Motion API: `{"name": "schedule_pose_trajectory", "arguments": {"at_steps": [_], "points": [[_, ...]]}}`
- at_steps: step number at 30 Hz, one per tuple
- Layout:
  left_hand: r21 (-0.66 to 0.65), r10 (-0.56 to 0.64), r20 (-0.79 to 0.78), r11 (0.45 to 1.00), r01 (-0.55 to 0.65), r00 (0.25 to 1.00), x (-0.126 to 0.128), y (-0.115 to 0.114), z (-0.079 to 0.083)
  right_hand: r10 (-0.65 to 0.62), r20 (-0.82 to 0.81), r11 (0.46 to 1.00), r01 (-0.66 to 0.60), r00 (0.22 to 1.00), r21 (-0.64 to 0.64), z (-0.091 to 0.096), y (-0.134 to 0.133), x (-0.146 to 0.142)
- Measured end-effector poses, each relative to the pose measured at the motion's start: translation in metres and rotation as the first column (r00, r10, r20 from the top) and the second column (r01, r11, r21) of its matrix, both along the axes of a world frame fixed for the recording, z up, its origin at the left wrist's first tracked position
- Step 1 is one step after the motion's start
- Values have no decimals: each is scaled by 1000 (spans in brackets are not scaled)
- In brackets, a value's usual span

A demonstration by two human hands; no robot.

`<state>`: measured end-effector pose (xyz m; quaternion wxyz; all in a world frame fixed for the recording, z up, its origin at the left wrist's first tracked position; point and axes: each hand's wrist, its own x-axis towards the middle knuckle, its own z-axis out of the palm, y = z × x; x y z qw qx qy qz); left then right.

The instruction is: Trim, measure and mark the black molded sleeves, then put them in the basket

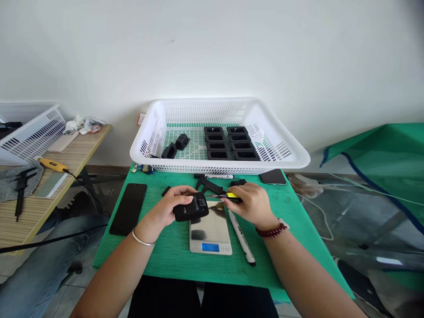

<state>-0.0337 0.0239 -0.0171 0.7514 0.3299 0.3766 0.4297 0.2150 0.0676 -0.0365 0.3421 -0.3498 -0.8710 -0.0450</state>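
My left hand grips a black moulded part with a raised block on its top, held above the scale. Between the fingers of my right hand is a yellow-and-black utility knife. Its thin blade points left toward the part; whether the two touch I cannot tell. Beneath them lies a digital scale with a shiny plate and a lit blue display. Black calipers rest behind my hands, partly covered. One white marker lies right of the scale, another marker by the basket.
A white basket at the back holds rows of black rectangular frames and two loose black pieces. A black phone lies at left. Another person's leg is beside the wooden table, which bears a yellow corded tool.
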Motion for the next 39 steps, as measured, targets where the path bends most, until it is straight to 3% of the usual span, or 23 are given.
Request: {"name": "schedule_pose_trajectory", "arguments": {"at_steps": [5, 11, 17, 23, 30, 39], "points": [[-46, 87, -4, 995, -87, 996, -2, 1, 0, 92, 10, 994, -91, 996, -65, -1, -2, 0], [-16, -35, 24, 999, 35, 999, -2, -1, -1, 34, -8, 998, -34, 999, -49, -2, 0, 0], [-14, 7, 42, 1000, -6, 999, -3, 0, -4, 107, -20, 990, -108, 994, -96, -1, -3, -1], [18, -75, 35, 997, 74, 997, -2, -1, -3, 23, -35, 998, -25, 999, -53, -3, 0, -1], [29, 98, 82, 995, -100, 992, -1, 3, -3, 49, -60, 995, -53, 997, -83, -3, -1, -1], [27, 97, 86, 995, -100, 992, 5, 1, -3, -71, -40, 997, 70, 997, -16, -3, 1, 0]]}}
